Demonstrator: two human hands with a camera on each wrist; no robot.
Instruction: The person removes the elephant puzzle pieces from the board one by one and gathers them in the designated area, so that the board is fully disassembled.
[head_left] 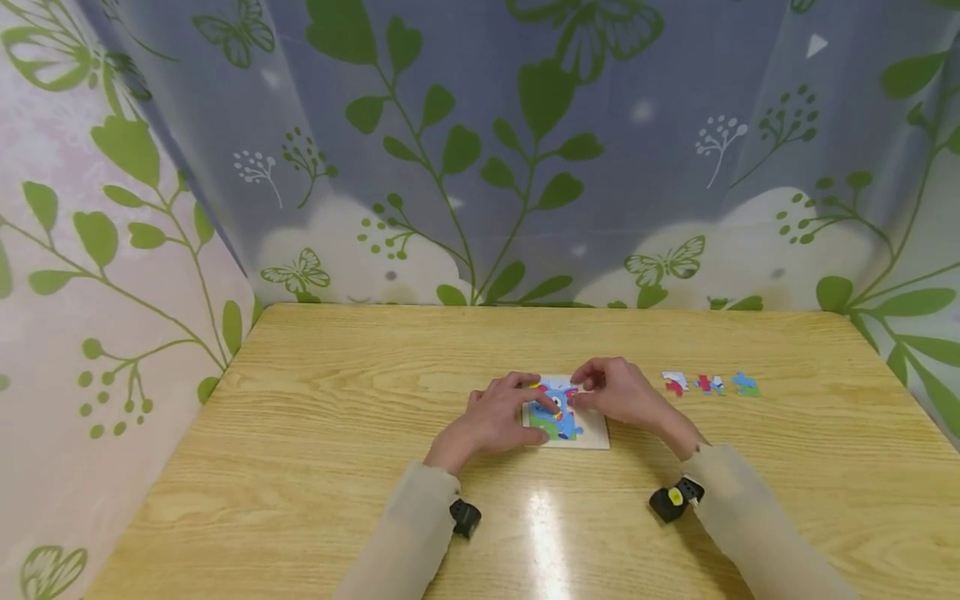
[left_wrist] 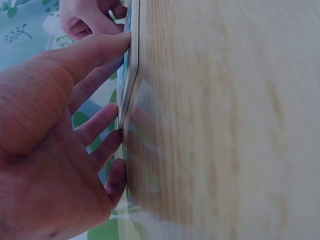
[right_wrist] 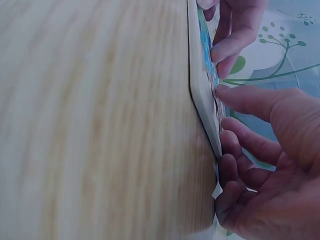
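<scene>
On the table lies a square puzzle board (head_left: 596, 435) with joined pieces making a blue cartoon figure (head_left: 557, 421) over green, at its left and middle. My left hand (head_left: 497, 417) spreads over the board's left side, thumb near its front edge and index finger on the picture. In the left wrist view the other fingers of that hand (left_wrist: 55, 125) reach along the board's edge. At the board's upper right, my right hand (head_left: 618, 392) pinches a puzzle piece, mostly covered, between thumb and index finger. The right wrist view shows the right thumb (right_wrist: 245, 100) low against the picture.
To the right of the board, three loose puzzle pieces stand in a row: a white and red one (head_left: 677, 383), a red and blue one (head_left: 708, 384), and a blue and green one (head_left: 746, 384). A leaf-patterned curtain (head_left: 480, 167) hangs behind the wooden table (head_left: 337, 400).
</scene>
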